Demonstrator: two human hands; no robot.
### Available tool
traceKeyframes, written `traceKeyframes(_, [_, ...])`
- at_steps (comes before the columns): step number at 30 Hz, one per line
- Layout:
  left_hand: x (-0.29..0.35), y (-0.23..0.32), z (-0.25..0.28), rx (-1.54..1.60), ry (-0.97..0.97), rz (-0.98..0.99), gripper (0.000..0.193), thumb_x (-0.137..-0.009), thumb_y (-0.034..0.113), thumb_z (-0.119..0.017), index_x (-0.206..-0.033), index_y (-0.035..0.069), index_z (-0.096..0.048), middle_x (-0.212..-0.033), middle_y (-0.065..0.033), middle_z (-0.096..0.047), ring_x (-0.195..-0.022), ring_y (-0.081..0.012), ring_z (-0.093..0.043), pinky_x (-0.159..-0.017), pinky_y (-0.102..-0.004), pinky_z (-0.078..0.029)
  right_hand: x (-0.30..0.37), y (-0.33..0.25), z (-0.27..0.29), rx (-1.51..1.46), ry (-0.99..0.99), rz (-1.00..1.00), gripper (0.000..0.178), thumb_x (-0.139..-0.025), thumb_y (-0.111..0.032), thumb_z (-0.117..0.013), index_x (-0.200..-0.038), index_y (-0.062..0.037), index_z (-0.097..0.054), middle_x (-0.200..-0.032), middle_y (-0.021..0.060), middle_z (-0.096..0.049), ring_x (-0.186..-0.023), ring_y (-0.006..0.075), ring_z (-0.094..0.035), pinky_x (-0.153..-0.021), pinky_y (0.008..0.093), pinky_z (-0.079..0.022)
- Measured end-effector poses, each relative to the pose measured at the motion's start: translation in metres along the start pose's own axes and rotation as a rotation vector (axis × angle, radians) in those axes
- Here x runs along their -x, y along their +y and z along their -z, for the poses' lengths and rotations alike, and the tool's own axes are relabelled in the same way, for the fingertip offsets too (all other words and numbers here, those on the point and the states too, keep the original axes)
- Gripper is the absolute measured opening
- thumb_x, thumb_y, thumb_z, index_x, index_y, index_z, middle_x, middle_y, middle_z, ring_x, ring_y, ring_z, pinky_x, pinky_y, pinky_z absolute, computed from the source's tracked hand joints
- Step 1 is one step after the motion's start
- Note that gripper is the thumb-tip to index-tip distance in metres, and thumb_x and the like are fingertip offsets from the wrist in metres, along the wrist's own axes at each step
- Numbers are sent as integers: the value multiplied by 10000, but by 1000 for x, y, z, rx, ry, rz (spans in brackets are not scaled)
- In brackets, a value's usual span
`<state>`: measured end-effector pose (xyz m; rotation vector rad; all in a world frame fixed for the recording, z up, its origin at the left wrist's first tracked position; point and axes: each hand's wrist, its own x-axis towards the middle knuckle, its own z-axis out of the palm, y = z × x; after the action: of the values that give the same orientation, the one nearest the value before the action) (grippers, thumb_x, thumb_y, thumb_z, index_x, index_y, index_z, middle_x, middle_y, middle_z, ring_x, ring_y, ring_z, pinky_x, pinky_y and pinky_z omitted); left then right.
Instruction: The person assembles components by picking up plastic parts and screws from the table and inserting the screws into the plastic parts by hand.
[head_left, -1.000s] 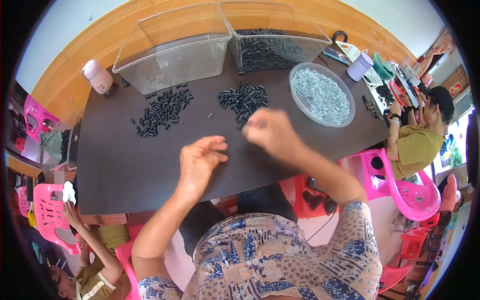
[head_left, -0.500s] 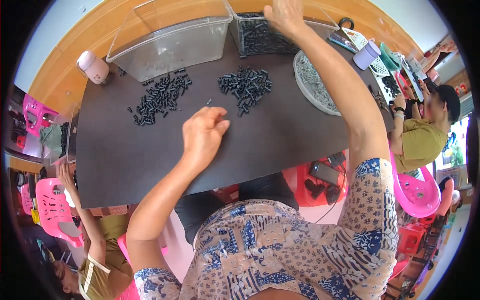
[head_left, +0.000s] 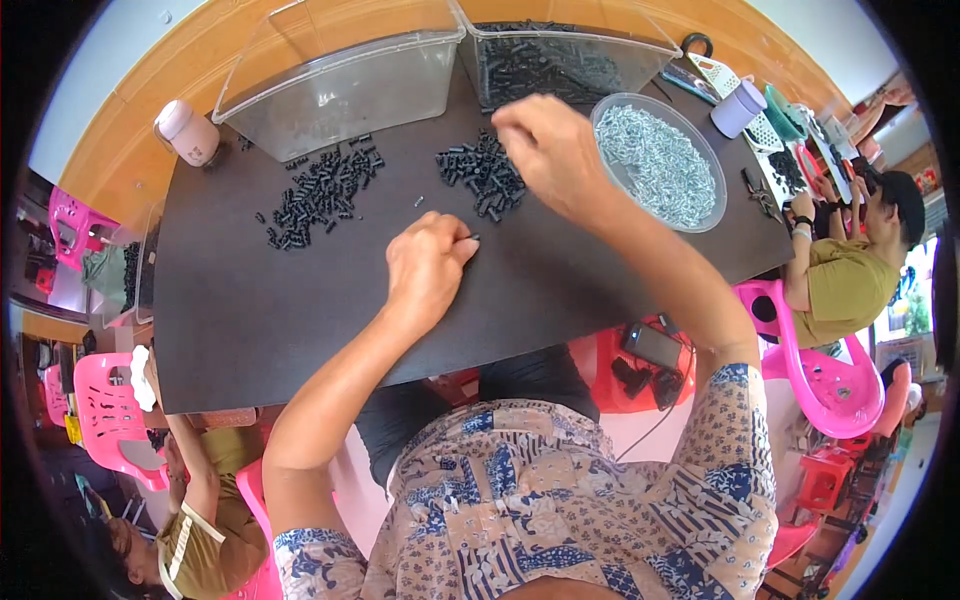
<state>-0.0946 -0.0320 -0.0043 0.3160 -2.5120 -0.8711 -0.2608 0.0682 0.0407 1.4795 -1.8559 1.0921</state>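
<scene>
My left hand (head_left: 428, 262) rests on the dark table, fingers curled, with a small black cylindrical piece (head_left: 474, 238) showing at the thumb tip. Over the right edge of a pile of small black cylinders (head_left: 480, 172) is my right hand (head_left: 553, 155), its fingers bent inward; whatever they hold is hidden. To its right sits a round clear tray (head_left: 712, 215) full of small shiny metal pieces (head_left: 655, 160). A second pile of black cylinders (head_left: 320, 195) lies to the left. One tiny metal piece (head_left: 419, 201) lies loose between the piles.
At the back stand a clear plastic bin (head_left: 360, 95) and another bin (head_left: 625, 65) holding black pieces. A pink bottle (head_left: 187, 135) is at the far left, a lilac bottle (head_left: 738, 108) at the right. People in olive shirts work on both sides, near pink chairs (head_left: 820, 385).
My right hand has come back from the rear right bin toward me, uncovering the metal-filled tray. My left hand has shifted slightly right, and a black piece now shows at its thumb.
</scene>
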Motion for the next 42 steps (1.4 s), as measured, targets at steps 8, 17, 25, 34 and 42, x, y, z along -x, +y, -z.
traceKeyframes(8, [44,0,29,904,-25,426,134,-818,69,-660,-898,-35,-632,-781,-33,-631,-679,-85,-571,-625,-211,-464,52,-67,3,-647,-453,-578,109,-826,-57,-631,-908,14,-641,-816,34,-640,-773,77,-596,-671,218,-472])
traceKeyframes(17, [64,-2,29,1133,121,458,144,-822,15,-635,-958,-28,-611,-815,-67,-639,-705,-112,-594,-635,-232,-506,45,-100,-11,-513,-350,-290,60,-754,-54,-631,-792,-10,-615,-749,106,-602,-675,252,-582,-602,333,-455])
traceKeyframes(25, [71,-3,31,1151,206,499,107,-817,26,-633,-916,-14,-627,-777,-78,-637,-627,-104,-561,-596,-221,-470,28,-67,-35,-203,-354,-196,128,-767,-80,-633,-878,-17,-642,-766,111,-596,-698,257,-583,-642,342,-462])
traceKeyframes(34, [79,-8,42,1218,190,554,109,-827,24,-619,-925,-24,-627,-766,-98,-640,-609,-119,-573,-574,-227,-472,15,-38,-86,240,-457,222,97,-651,10,-585,-739,-31,-579,-703,124,-529,-723,306,-525,-637,403,-435])
traceKeyframes(42, [85,-13,43,1219,206,542,114,-821,28,-630,-922,-26,-629,-767,-96,-643,-606,-112,-579,-554,-222,-474,16,-74,-37,-297,-569,-136,90,-775,-45,-604,-851,4,-603,-796,127,-603,-706,257,-603,-623,332,-466])
